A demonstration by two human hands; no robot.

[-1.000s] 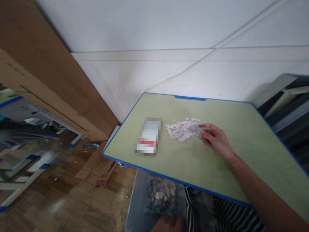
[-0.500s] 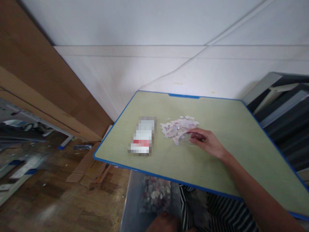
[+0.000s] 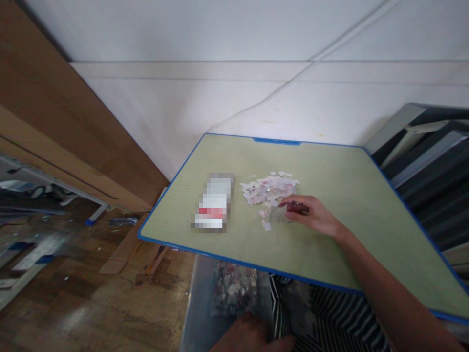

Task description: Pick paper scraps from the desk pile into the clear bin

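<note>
A loose heap of small pink and white pieces (image 3: 269,188) lies mid-table on the pale green desk (image 3: 330,171) with a blue rim. My right hand (image 3: 311,217) rests just in front of the heap, fingers curled and pinched on something small and translucent. A few stray pieces (image 3: 264,221) lie beside its fingertips. Below the desk's near edge, my left hand (image 3: 249,335) touches a clear bag or bin (image 3: 205,303) holding more of the same pieces (image 3: 234,291). Its fingers are hidden.
A blurred white and red box (image 3: 213,203) lies left of the heap. The desk stands against a white wall. Brown boards (image 3: 54,122) lean at the left over a cluttered wooden floor. Dark metal frames (image 3: 432,146) stand at the right. Striped cloth (image 3: 330,318) shows under the desk.
My right hand has pulled back from the heap toward the near edge, dragging a few pieces out with it. The left hand has come further into view below the desk.
</note>
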